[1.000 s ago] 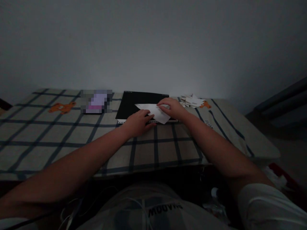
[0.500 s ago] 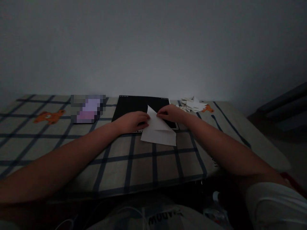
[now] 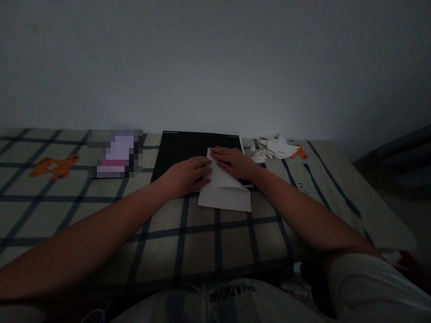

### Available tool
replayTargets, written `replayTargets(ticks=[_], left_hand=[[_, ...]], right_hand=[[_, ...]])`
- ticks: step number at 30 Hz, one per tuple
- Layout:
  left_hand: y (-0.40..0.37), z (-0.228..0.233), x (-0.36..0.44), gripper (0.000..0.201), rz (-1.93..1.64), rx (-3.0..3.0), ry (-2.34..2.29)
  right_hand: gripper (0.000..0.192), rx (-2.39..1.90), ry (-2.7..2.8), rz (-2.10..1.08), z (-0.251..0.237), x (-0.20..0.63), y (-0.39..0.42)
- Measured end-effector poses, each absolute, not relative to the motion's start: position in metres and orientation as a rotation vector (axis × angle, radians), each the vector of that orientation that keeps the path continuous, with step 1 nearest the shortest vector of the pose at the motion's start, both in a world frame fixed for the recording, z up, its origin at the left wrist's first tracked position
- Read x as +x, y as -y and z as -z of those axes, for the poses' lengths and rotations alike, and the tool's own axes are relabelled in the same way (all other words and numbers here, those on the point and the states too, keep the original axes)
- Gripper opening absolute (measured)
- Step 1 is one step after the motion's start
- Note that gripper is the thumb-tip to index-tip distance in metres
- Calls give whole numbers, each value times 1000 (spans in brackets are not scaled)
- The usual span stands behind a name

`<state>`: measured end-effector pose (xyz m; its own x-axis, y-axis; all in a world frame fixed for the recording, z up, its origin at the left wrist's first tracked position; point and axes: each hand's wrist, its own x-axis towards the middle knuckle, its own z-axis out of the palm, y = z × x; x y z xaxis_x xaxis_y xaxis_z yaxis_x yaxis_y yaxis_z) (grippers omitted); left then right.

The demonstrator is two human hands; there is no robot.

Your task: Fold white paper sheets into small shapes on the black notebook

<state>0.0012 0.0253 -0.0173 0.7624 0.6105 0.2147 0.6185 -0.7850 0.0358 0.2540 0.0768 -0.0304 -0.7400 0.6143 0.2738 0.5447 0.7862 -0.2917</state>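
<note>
Two hands flat on one white paper [image 3: 224, 190] | your left hand [image 3: 186, 175] presses its left edge, fingers spread | your right hand [image 3: 234, 161] presses its far tip, fingers together | paper overhangs near edge of black pad [image 3: 188, 146] on checked cloth [image 3: 101, 211] | paper scraps [image 3: 276, 148] far right.

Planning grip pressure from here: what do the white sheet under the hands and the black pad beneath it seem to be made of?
The white sheet looks like thin matte paper: it holds a sharp diagonal crease and lies flat. The black pad seems a stiff card or plastic cover, matte, with a row of small punched holes along its far edge; the dim light leaves it open. The left hand and right hand press flat on them.
</note>
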Motion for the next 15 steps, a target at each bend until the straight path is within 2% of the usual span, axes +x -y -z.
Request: replayTargets(ticks=[3, 15], left_hand=[[-25, 19, -1, 51, 282, -2912, 1087], [-26, 15, -1, 68, 208, -2868, 1160]], right_hand=[[49, -945, 2644, -260, 26, 252, -72], [50, -1020, 2752, -188, 22, 249, -70]])
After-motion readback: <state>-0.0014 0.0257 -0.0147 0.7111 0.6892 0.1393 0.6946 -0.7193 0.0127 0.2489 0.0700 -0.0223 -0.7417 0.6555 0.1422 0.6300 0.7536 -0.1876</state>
